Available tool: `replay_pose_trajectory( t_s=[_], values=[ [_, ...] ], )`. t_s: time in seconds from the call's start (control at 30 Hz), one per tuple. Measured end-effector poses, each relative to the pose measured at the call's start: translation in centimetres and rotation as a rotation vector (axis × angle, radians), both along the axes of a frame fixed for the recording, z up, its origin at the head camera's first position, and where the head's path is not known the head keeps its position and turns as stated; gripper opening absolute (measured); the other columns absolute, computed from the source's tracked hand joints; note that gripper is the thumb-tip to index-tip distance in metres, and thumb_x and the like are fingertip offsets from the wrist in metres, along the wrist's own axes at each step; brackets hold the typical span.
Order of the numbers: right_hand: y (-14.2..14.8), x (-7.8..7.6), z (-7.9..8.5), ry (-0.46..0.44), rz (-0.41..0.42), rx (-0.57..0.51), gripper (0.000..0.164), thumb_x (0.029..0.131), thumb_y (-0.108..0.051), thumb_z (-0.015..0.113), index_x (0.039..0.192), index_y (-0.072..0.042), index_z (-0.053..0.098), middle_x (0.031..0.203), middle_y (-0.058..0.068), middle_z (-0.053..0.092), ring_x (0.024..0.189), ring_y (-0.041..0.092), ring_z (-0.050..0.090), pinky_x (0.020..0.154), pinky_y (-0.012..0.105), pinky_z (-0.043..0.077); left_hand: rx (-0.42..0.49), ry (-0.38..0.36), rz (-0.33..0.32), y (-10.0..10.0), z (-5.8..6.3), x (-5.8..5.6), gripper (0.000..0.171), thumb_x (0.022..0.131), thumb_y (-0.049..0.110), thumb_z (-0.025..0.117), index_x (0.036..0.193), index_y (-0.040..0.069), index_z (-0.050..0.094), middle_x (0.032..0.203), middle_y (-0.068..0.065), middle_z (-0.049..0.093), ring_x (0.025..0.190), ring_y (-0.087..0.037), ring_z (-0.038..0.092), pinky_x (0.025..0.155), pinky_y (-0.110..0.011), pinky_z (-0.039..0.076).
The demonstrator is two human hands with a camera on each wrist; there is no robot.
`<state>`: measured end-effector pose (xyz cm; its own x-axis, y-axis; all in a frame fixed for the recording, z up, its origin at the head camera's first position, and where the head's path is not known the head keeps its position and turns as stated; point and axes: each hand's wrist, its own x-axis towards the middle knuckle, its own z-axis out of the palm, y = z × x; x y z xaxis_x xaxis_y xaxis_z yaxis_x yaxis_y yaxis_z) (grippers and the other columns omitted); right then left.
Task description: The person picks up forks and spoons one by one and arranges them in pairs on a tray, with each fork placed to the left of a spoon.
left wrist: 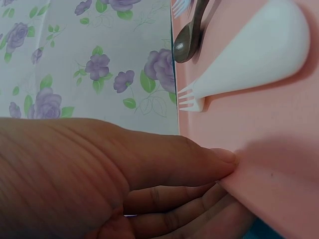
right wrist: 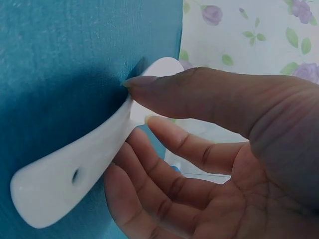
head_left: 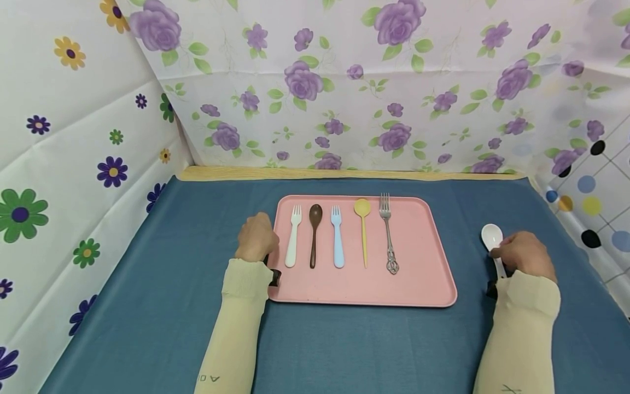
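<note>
My left hand [head_left: 257,237] grips the left rim of a pink tray [head_left: 420,251]; in the left wrist view the thumb [left wrist: 199,162] lies on top and the fingers go under the edge. On the tray, left to right, lie a white fork [head_left: 293,238], a dark brown spoon [head_left: 314,232], a light blue fork [head_left: 337,241], a yellow spoon [head_left: 363,230] and an ornate metal fork [head_left: 388,235]. Off to the right of the tray, my right hand [head_left: 529,256] pinches a white spoon [right wrist: 75,174] at its neck, thumb on one side and forefinger on the other. Its handle has a hole.
A blue cloth [head_left: 364,350] covers the table. Behind it rises a purple-flowered sheet [head_left: 305,126], with a pale yellow strip [head_left: 344,174] along the back edge. White flower-print sheeting [head_left: 59,164] stands at the left, and dotted sheeting [head_left: 598,219] at the right.
</note>
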<state>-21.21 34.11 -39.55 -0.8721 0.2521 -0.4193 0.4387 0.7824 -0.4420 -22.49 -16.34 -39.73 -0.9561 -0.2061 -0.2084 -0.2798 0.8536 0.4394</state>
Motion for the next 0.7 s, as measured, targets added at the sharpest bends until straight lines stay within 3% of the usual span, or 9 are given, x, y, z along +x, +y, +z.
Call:
replay_pose_trajectory(
  t_s=[0.17,0.4,0.7],
  values=[
    [0.12,0.01,0.21,-0.038,-0.002,0.007,0.030,0.089,-0.027,0.061,0.084,0.002,0.066,0.075,0.015,0.058,0.068,0.028,0.055,0.053,0.038,0.046,-0.007,-0.003,-0.010,-0.02,0.07,-0.04,0.004,0.082,-0.004,0.058,0.083,-0.002,0.062,0.073,-0.015,0.055,0.065,-0.029,0.053,0.053,-0.039,0.043],
    [-0.23,0.24,0.47,-0.109,-0.056,0.007,0.038,0.089,-0.032,0.061,0.066,-0.002,0.058,0.061,0.008,0.052,0.061,0.025,0.054,0.054,0.037,0.044,-0.013,-0.016,-0.014,-0.03,0.17,-0.03,0.005,0.083,-0.003,0.057,0.080,-0.001,0.061,0.071,-0.014,0.054,0.063,-0.028,0.053,0.053,-0.039,0.043],
    [-0.25,0.28,0.65,-0.129,-0.036,-0.006,0.037,0.090,-0.031,0.059,0.067,-0.002,0.057,0.061,0.008,0.053,0.060,0.025,0.054,0.055,0.037,0.044,-0.025,-0.006,-0.020,-0.01,0.19,-0.02,0.004,0.082,-0.003,0.059,0.082,-0.002,0.062,0.073,-0.014,0.055,0.065,-0.028,0.053,0.055,-0.040,0.045]
  ],
)
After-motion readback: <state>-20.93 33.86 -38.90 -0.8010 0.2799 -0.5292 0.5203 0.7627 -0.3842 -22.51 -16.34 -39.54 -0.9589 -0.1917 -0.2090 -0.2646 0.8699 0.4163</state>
